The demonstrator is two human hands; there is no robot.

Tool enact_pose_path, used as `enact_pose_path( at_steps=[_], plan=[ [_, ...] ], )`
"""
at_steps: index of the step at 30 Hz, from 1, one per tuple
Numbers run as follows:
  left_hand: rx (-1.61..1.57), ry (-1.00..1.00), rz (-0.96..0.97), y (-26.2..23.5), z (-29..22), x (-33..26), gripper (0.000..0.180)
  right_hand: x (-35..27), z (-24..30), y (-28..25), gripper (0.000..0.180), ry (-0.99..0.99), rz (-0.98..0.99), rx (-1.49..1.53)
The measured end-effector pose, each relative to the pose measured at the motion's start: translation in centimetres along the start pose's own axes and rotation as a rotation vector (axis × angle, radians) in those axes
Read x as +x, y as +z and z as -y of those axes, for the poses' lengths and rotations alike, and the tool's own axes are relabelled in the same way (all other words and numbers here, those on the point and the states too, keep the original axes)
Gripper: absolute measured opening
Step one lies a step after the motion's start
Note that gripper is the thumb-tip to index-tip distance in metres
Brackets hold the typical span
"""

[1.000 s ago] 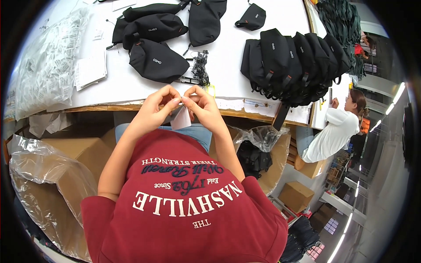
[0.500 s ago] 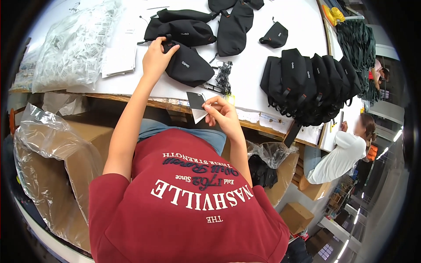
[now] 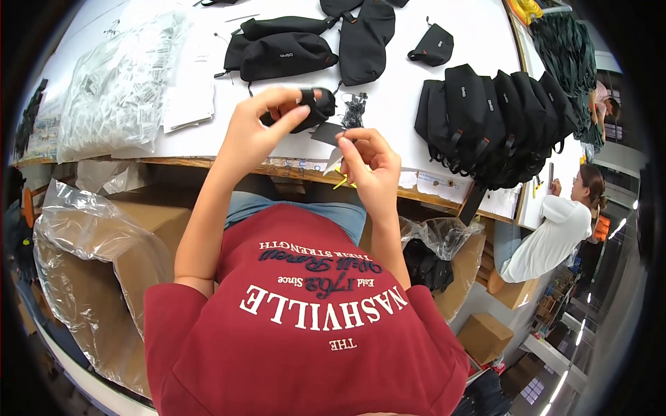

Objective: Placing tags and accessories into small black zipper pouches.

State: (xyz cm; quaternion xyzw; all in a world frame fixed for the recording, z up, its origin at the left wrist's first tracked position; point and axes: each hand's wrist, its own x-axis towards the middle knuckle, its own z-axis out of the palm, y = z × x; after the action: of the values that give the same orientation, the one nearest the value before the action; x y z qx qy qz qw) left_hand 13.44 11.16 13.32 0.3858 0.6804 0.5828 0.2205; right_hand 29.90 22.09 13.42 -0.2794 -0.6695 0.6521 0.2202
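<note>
My left hand grips a black fabric pouch by its strap end, thumb and fingers closed near a small loop. The pouch is raised over the table's front edge and seen end-on, partly covered by the fingers. My right hand pinches a folded black-and-white card tag between thumb and fingers, just below the pouch. Behind the tag lies a tangle of thin black strings. A small yellow item shows beside my right hand; its kind is unclear.
Several black pouches lie farther back on the white table. One small pouch is apart from a standing row of pouches at right. A clear bag of labels and white papers are left. Another person works at right.
My left hand has lifted the pouch off the table and turned it end-on, moving it nearer. The right hand has raised the tag up and rightward to the pouch.
</note>
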Motion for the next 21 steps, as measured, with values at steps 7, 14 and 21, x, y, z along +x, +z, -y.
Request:
enact_pose_path(
  at_steps=[7, 14, 21],
  plan=[
    [0.014, -0.126, 0.104, 0.4, -0.7, -2.0, 0.017, 0.3, 0.9, 1.1, 0.010, -0.141, 0.052, -0.352],
    [0.001, -0.157, 0.133, 0.2, -1.2, -2.1, 0.009, -0.4, 0.3, 1.2, 0.014, -0.108, 0.073, -0.416],
    [0.022, 0.014, 0.011, 0.6, -1.3, -2.6, 0.007, -0.2, 0.2, 1.2, 0.013, -0.112, 0.111, -0.415]
  ],
)
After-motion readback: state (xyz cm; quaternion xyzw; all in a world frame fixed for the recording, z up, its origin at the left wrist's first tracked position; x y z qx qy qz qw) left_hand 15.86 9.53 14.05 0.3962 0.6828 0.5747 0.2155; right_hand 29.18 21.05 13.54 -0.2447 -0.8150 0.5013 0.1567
